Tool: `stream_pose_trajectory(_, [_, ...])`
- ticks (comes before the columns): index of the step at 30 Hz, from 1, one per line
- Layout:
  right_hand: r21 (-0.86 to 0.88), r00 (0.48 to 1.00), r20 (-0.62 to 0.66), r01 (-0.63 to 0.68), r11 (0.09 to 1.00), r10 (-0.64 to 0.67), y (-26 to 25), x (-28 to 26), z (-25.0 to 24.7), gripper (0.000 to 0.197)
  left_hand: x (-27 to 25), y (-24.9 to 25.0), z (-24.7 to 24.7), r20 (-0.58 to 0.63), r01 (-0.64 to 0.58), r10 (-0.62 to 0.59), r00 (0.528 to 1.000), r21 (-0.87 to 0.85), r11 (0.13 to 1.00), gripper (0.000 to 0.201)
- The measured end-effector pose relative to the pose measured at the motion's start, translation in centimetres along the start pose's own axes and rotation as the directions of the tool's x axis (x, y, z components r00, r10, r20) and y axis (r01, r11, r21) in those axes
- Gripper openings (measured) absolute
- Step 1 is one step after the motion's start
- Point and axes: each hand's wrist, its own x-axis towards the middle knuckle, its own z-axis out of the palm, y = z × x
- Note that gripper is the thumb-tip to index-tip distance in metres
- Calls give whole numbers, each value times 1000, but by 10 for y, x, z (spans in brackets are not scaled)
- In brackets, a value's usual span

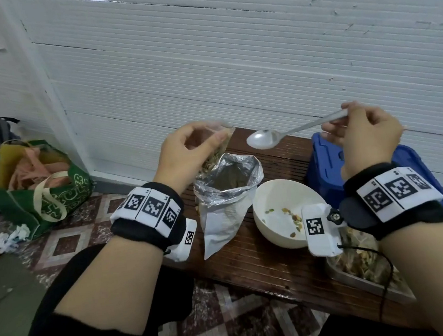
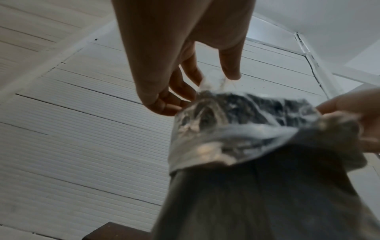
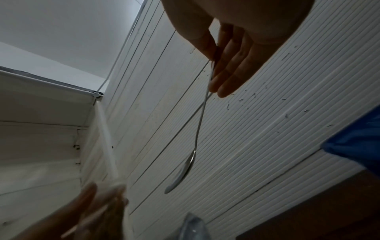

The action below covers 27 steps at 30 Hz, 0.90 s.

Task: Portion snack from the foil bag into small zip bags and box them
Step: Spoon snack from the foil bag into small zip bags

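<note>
So from my seat the foil bag [image 1: 224, 194] is the anchor, standing on the bench [image 1: 265, 266]. Bowl [image 1: 281, 210] just right of it, box [image 1: 330, 162] further right behind the bowl, tray [image 1: 360, 276] right and nearer me. Tote bag [image 1: 35, 185] sits well left on the floor.

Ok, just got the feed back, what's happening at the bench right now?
A person is portioning snack mix. The left hand pinches a small zip bag, partly filled, just above the open foil bag standing on the wooden bench. The right hand holds a spoon by its handle, bowl empty, raised beside the zip bag. A white bowl with a few leftover bits sits next to the foil bag, and a blue box waits behind it.
</note>
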Motion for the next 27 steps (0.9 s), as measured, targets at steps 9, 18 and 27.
stream_pose_trajectory(9, [-108,990,-50,-140,984,135,32,-9,-63,20,-11,25,18,54,-110,111,992,-20,994,27])
stream_pose_trajectory(18, [-214,965,-49,-261,941,257,52,-28,-83,10,-19,26,56,177,-152,151,973,-7,988,30])
stream_pose_trajectory(27, [-246,921,111,-338,908,373,73,-55,-80,6,-31,25,77,233,-121,119,965,-7,993,26])
